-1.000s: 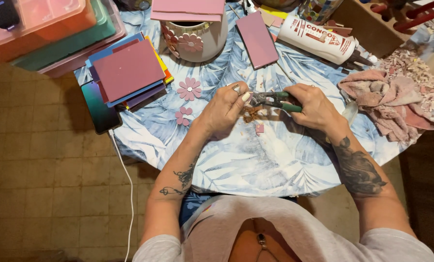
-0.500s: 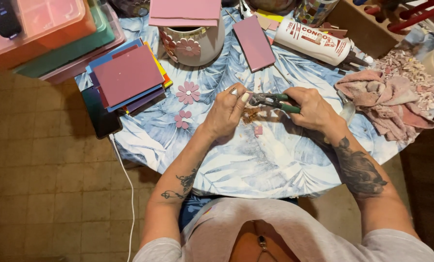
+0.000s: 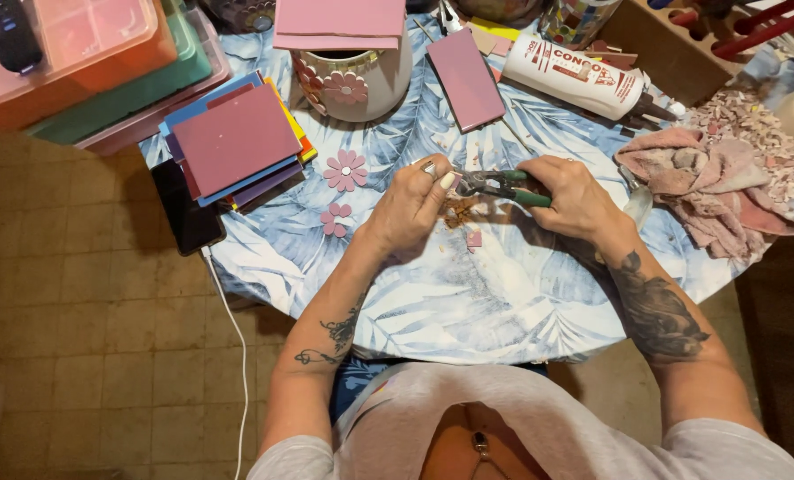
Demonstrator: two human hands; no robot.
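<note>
The right hand (image 3: pixel 567 194) clamps green-handled metal nippers (image 3: pixel 502 186); at its 9 o'clock, the left hand's (image 3: pixel 412 209) grip pinches a small tile piece at their tip, above reddish chips (image 3: pixel 457 213) on the leaf-print counter (image 3: pixel 468 293).

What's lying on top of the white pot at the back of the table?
A flat pink sheet rests across the mouth of the white pot, overhanging its rim. The sheet hides the opening, so the pot's contents cannot be seen.

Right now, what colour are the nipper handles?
Green, on the nippers in the right hand; head view.
</note>
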